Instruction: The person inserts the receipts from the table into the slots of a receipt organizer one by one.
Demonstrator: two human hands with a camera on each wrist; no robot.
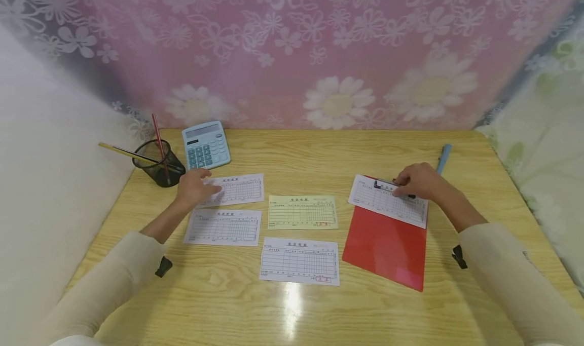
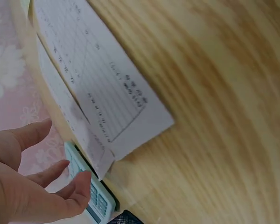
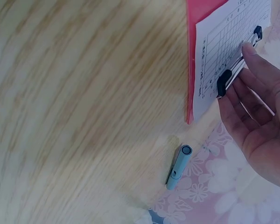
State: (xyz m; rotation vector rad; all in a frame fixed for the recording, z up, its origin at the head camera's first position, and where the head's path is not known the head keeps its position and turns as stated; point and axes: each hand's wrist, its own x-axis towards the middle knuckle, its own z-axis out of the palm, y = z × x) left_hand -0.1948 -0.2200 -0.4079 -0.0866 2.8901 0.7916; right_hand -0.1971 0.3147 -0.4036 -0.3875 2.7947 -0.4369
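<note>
My right hand (image 1: 422, 181) pinches the metal clip (image 3: 232, 78) at the top of a red clipboard (image 1: 388, 247), thumb above and fingers beneath. A white receipt slip (image 1: 371, 198) lies across the board's upper end, under the clip's black-tipped ends. On the left, my left hand (image 1: 193, 188) hovers at the left end of another white slip (image 1: 244, 188), fingers spread and relaxed. In the left wrist view nothing is between its fingers (image 2: 79, 191). Just nearer to me lies a further white slip (image 1: 223, 228).
Mid-table are a yellow slip (image 1: 302, 213) and a white slip (image 1: 299, 260), each with a red stamp. At the back left stand a light blue calculator (image 1: 207, 146) and a black mesh pencil cup (image 1: 157, 171). A blue pen (image 1: 443, 158) lies beyond my right hand.
</note>
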